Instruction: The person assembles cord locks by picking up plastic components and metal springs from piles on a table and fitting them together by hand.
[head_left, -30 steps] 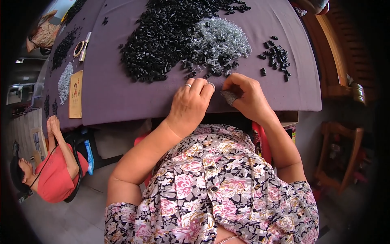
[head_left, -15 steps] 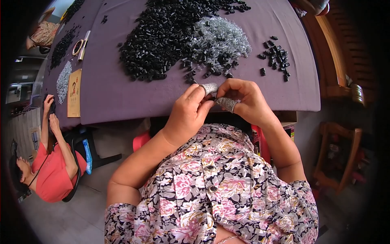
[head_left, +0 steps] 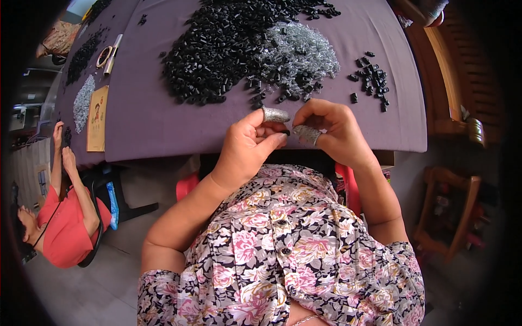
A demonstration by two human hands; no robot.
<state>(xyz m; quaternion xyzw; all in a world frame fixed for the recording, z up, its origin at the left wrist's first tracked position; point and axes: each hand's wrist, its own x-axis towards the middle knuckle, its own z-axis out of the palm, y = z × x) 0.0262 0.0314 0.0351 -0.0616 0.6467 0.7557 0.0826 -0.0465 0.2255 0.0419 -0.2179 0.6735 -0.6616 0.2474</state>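
Close to the table's near edge, my left hand (head_left: 242, 146) pinches a small black plastic piece (head_left: 286, 132) between thumb and fingers. Silvery wrapping covers its index fingertip. My right hand (head_left: 341, 133) is just to the right, a small gap from the left, its fingers curled in and its thumb wrapped the same way. Whatever it may hold is too small to make out. Beyond both hands lies a large heap of short black tubular plastic pieces (head_left: 201, 70). A pile of small silvery spring-like pieces (head_left: 304, 51) overlaps its right side.
A small group of black pieces (head_left: 372, 79) lies to the right on the purple tablecloth (head_left: 141, 119). On the left are a tan booklet (head_left: 97, 119), a roll of tape (head_left: 103, 57) and another silvery pile (head_left: 82, 106). A person in red (head_left: 73, 228) works there. A wooden chair (head_left: 448, 212) stands right.
My hands have drawn slightly apart from being together. The black piece stays in my left hand. The view has shifted a little.
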